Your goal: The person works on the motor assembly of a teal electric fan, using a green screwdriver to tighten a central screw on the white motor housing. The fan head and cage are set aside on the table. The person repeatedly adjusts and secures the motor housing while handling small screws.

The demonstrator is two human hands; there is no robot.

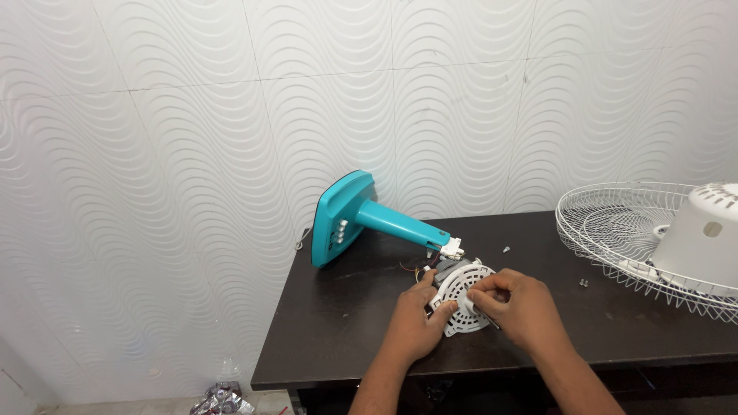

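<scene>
head view, and both hands are down on the dark table (346, 323), close to its front edge, about midway along. the left hand (415, 323) comes in from below, fingers curled around the left rim of a white slotted motor cover (461, 296), thumb pressed on its face. so it's closed on that cover. the right hand (519, 303) sits on the cover's right side, fingers bent and pinched around a thin dark tool (486, 317) that pokes out beneath the knuckles; whether its tip touches the cover, i cannot tell. the two hands are nearly touching across the cover.

just behind the cover, a grey motor block (447, 269) with coloured wires (415, 270) peeks out, running up to the end of a teal fan stand (384, 219). that stand lies tipped over, its neck pointing toward the hands, its flat base (338, 219) standing on edge at the table's back left corner, leaning by the wall, with a row of pale buttons showing.

over to the right edge, a white wire fan guard (615, 230) lies on the table, partly running out of frame, and a white plastic housing (703, 234) rests inside it. small screws (506, 250) lie loose behind the hands, another pair (583, 283) near the guard.

below the table's left front corner, a crumpled foil wrapper (219, 400) sits on the floor. behind everything, a white wavy-patterned wall (192, 115).
</scene>
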